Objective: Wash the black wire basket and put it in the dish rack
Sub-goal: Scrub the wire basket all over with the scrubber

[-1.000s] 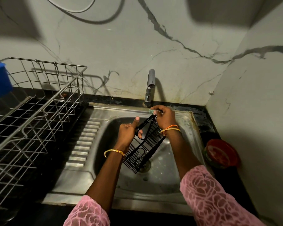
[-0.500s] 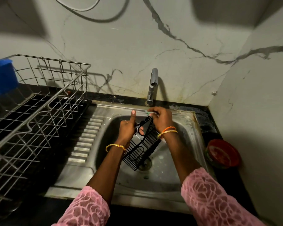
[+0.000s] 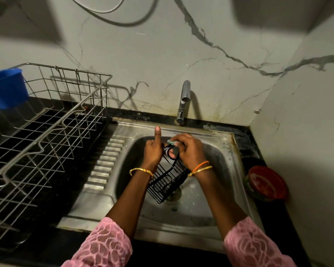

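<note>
The black wire basket (image 3: 167, 180) hangs tilted over the bowl of the steel sink (image 3: 216, 151), above the drain (image 3: 174, 194). Its long axis runs on a slant: the upper end, with a looped black wire handle, points up toward the tap (image 3: 183, 102), and the lower end points down toward the drain and the near left of the bowl. Its open wire side faces up and toward the camera.

The left hand (image 3: 153, 151) grips the basket's upper end from the left, fingers curled round the wire and the thumb sticking straight up, free of it. The right hand (image 3: 189, 149) comes in from the right at the same upper end; its fingertips pinch a small pale green scrubber (image 3: 171, 141) against the top of the basket. Both wrists carry gold and orange bangles, and both forearms end in pink lace sleeves (image 3: 108, 245).

Left of the sink, past its ribbed draining board (image 3: 106, 162), a steel wire dish rack (image 3: 46, 141) stands on the black counter, well apart from the basket. A blue plastic tub (image 3: 7, 87) sits at the rack's far left corner. Right of the sink, a round red-lidded container (image 3: 266, 183) rests on the counter against the side wall. Behind the sink rises a white veined marble wall (image 3: 162, 54), with the tap mounted at its foot.
</note>
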Demonstrator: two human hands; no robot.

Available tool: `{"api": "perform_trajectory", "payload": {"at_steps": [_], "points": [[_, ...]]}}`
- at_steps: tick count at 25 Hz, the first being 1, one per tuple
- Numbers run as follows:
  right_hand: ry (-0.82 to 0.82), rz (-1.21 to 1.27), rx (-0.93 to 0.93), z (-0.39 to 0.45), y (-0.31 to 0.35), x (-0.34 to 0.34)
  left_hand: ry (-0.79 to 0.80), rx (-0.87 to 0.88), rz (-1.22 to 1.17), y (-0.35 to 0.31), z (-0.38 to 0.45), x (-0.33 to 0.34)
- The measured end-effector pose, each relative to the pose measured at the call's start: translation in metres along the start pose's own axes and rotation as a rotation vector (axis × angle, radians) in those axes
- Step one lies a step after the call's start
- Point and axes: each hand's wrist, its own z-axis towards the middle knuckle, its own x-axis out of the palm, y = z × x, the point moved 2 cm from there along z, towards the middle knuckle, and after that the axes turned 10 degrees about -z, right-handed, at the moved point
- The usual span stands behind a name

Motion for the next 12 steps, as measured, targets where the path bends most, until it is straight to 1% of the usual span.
{"api": "perform_trajectory", "payload": {"at_steps": [2, 3, 4, 6, 8, 9, 12], "points": [[0.076, 0.006, -0.108, -0.017, 0.014, 0.006, -0.018, -0.013, -0.010, 0.002, 0.001, -0.001], [0.088, -0.004, -0.126, -0.019, 0.014, 0.006, -0.025, -0.018, -0.014, 0.003, 0.001, -0.001], [0.074, -0.008, -0.101, -0.015, 0.010, 0.003, -0.030, -0.023, -0.019, 0.002, 0.001, -0.001], [-0.021, -0.041, -0.003, 0.005, -0.006, -0.003, -0.041, -0.031, -0.027, 0.000, 0.002, -0.001], [-0.077, -0.061, 0.050, 0.019, -0.018, -0.008, -0.049, -0.032, -0.027, -0.002, 0.004, 0.000], [-0.066, -0.077, 0.042, 0.021, -0.017, -0.008, -0.052, -0.026, -0.022, -0.002, 0.006, 0.000], [0.050, -0.103, -0.098, 0.006, 0.003, 0.002, -0.056, -0.009, -0.013, 0.000, 0.009, -0.001]]}}
